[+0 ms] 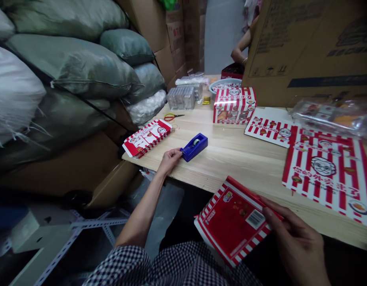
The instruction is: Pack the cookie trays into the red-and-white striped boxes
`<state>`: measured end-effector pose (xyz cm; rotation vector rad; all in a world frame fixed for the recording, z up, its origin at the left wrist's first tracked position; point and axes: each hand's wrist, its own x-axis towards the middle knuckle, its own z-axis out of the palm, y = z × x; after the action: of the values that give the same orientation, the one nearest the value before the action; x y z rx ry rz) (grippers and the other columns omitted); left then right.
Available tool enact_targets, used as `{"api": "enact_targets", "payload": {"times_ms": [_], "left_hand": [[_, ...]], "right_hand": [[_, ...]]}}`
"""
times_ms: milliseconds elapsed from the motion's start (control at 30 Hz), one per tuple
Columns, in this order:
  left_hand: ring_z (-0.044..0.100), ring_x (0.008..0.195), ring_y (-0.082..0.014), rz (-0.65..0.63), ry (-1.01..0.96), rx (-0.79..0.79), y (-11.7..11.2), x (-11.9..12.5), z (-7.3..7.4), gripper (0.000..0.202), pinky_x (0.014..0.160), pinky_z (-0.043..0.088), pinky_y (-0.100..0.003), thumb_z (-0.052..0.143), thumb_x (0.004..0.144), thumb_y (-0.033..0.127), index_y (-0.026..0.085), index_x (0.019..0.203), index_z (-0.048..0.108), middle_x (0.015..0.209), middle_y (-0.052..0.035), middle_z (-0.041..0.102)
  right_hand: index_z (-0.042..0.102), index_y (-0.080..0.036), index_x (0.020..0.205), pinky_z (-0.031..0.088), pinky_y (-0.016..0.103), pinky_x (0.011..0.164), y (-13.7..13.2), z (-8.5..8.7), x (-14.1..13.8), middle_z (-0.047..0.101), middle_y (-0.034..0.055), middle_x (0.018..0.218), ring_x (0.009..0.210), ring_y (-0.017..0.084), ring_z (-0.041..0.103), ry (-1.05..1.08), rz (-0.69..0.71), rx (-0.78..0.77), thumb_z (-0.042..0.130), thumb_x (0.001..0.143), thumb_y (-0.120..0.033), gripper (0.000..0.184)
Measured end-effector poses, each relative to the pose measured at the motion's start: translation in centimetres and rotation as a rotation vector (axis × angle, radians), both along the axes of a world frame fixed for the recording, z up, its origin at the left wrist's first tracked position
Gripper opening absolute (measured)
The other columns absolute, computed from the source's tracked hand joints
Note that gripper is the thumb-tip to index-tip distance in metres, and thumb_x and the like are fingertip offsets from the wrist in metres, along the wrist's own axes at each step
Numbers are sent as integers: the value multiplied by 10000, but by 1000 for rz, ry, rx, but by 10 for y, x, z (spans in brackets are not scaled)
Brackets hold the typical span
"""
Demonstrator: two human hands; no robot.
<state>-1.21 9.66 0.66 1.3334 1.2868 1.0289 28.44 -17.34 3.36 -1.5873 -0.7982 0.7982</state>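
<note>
My left hand (pixel 170 159) is closed in a pinch at the cutter end of a blue tape dispenser (pixel 195 147), where the clear tape comes off its roll. The tape itself barely shows between the fingertips. In my right hand (pixel 293 234) is a red cardboard box (pixel 232 220) with white-striped borders and a barcode, tilted over my lap in front of the table edge. Thumb and fingers grip the box by its right side.
On the wooden table (pixel 227 153) are stacked flat cartons (pixel 149 137), scissors (pixel 173 116), clear plastic boxes (pixel 181 98), a striped box (pixel 234 105) and printed sheets (pixel 327 169). A large carton (pixel 314 51) stands at right. Behind it shows another person's arm (pixel 241 47).
</note>
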Motion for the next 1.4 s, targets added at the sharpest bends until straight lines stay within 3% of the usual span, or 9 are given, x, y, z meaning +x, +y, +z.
{"api": "enact_targets", "payload": {"times_ms": [167,333,533,700,933,1067,1167,1300,1400], "left_hand": [[620,1049,-218,109,101,132,-18,-2,1,182,938,480,-334,726,749,290,153,657,649,1095,-118,691],[646,807,-164,50,20,259,-81,21,63,165,800,512,-276,678,859,335,174,885,701,841,-35,695],[646,619,-117,-184,-308,0,-188,73,122,291,632,533,-229,764,815,285,202,1093,740,748,-5,708],[633,586,-86,-223,-522,-216,-207,91,106,876,644,533,-205,775,817,264,236,1551,297,736,20,705],[651,601,-139,-245,-391,-317,-199,87,74,842,637,535,-264,797,782,372,167,1471,357,715,-2,697],[582,643,-119,-131,-53,7,-191,84,58,704,639,472,-231,832,737,415,207,1334,522,720,38,605],[608,931,-186,-75,162,391,-181,79,57,722,829,507,-321,853,714,403,254,1349,544,1049,-48,632],[481,1288,-257,-319,262,897,-167,77,66,410,1068,422,-462,780,812,235,319,1201,681,1308,-64,616],[498,1297,-249,-453,210,892,-155,82,64,190,1066,438,-477,720,864,218,280,1043,740,1153,-47,719]], "right_hand": [[748,-269,1162,599,299,673,1,18,-13,754,20,742,635,182,682,-26,-37,37,758,825,-380,355],[760,-300,1085,581,398,913,-4,42,-35,731,56,1202,1124,281,673,-187,-34,238,708,877,-271,216],[704,-321,1221,560,478,999,-11,43,-58,679,46,1298,1147,260,673,-426,101,432,605,920,-103,385],[651,-264,1306,579,442,991,-17,33,-64,638,77,1363,1196,249,652,-534,175,550,577,899,7,494],[665,-245,1291,560,424,1016,-23,23,-62,627,92,1379,1214,250,643,-515,241,547,575,899,10,476],[712,-280,1202,562,409,999,-22,23,-57,681,61,1297,1158,229,671,-364,181,461,607,912,-59,379],[742,-288,1137,572,387,961,-18,27,-49,710,52,1243,1121,222,684,-234,174,374,641,917,-133,288],[776,-262,1047,602,292,746,-10,30,-36,737,67,1183,970,208,721,-53,199,218,702,892,-244,173],[788,-247,1018,582,270,695,0,26,-29,752,67,1147,833,175,717,32,178,142,748,854,-295,176]]}}
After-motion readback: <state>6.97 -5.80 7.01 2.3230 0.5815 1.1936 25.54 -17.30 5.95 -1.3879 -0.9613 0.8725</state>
